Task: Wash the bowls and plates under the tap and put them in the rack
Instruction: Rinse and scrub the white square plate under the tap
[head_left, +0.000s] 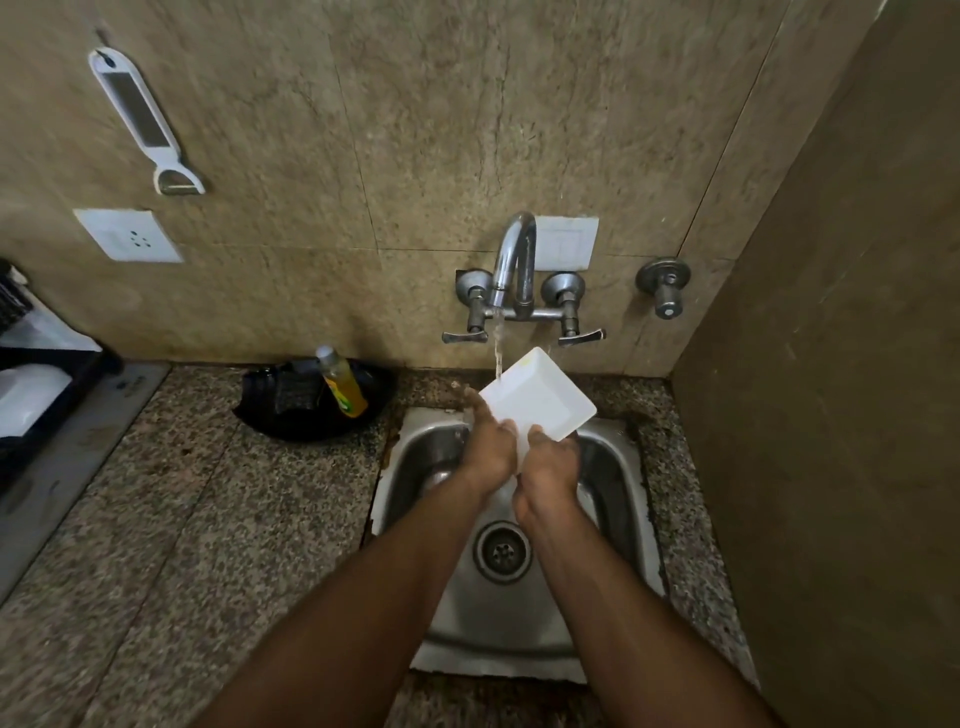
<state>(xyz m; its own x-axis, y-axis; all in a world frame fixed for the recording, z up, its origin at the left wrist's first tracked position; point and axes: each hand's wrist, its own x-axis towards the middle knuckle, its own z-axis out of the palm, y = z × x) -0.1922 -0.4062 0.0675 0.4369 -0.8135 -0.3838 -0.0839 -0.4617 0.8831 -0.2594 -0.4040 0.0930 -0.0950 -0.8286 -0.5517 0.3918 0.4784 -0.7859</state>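
head view: speckled granite counter runs below a brown tiled wall, with a steel sink set into it as the landmark. behind the sink the tap runs, its stream falling onto the far left edge of a white square plate held tilted above the sink's back half. the left hand grips the plate's near left corner, fingers curled along the edge and one finger reaching up its left side. the right hand holds the near edge just beside it, thumb on top and fingers curled beneath. most of the plate sticks out beyond both hands, toward the tap. the drain lies in the sink below the wrists. left of the sink a black tray holds a scrubber and a yellow soap bottle. far left of the sink, at the frame edge, stands a dark rack with white dishes. on the wall up and left of the sink hang a white peeler and a socket.
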